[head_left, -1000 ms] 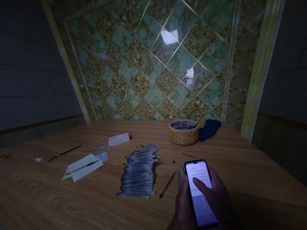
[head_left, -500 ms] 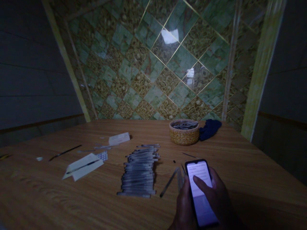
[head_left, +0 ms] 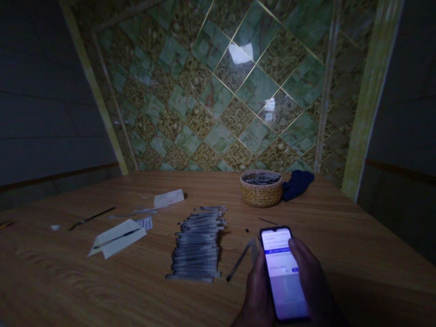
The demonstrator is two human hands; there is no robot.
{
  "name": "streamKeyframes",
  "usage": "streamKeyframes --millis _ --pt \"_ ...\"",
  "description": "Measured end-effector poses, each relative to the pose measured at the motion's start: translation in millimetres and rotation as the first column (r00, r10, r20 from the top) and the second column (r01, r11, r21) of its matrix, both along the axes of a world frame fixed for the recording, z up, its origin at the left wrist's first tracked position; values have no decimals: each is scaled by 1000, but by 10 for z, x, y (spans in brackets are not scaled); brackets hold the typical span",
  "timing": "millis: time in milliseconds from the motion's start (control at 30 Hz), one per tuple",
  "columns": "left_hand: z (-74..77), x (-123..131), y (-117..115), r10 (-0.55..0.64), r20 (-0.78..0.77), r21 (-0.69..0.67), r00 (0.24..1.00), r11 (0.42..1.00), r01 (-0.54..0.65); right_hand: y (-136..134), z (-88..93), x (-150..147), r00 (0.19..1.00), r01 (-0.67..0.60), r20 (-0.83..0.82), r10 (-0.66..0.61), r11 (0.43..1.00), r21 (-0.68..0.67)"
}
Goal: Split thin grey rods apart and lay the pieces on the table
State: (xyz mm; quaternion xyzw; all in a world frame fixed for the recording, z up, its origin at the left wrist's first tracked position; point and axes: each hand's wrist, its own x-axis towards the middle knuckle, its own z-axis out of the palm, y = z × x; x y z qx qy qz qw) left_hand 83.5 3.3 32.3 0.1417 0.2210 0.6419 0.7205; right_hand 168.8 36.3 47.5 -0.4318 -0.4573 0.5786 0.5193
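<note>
A lit smartphone is held upright between my two hands above the table's near right part. My left hand closes round its left edge. Along the right edge lies my right hand, its thumb at the upper right of the screen. The screen text is too blurred to read. Just left of the phone a pen lies on the wood, partly beside other thin pieces that the phone and hand hide. Further left, a long row of clear pens lies stacked side by side.
A wicker basket full of pens stands at the back, with a dark blue cloth beside it. On the left lie a folded paper with a pen on it, a white card and a thin black stick. A tiled wall rises behind.
My right thumb has moved from the middle of the screen to its right edge. The screen now shows a blue band and a small blue button. The phone has shifted slightly left.
</note>
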Motion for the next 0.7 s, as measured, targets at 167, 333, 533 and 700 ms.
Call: streamKeyframes --millis 167,333,533,700 --pt "71 11 -35 14 38 31 999 999 -15 -27 31 11 1000 -6 -17 7 999 39" --pt "23 0 -21 23 31 -10 999 1000 -23 -26 16 19 1000 -12 -17 12 1000 1" --pt "-44 -17 -39 26 -7 102 1000 994 -25 4 -60 16 998 -24 -63 22 999 -34" --pt "-13 -11 -48 3 -36 96 999 995 0 12 -65 17 998 -14 -56 13 1000 -8"
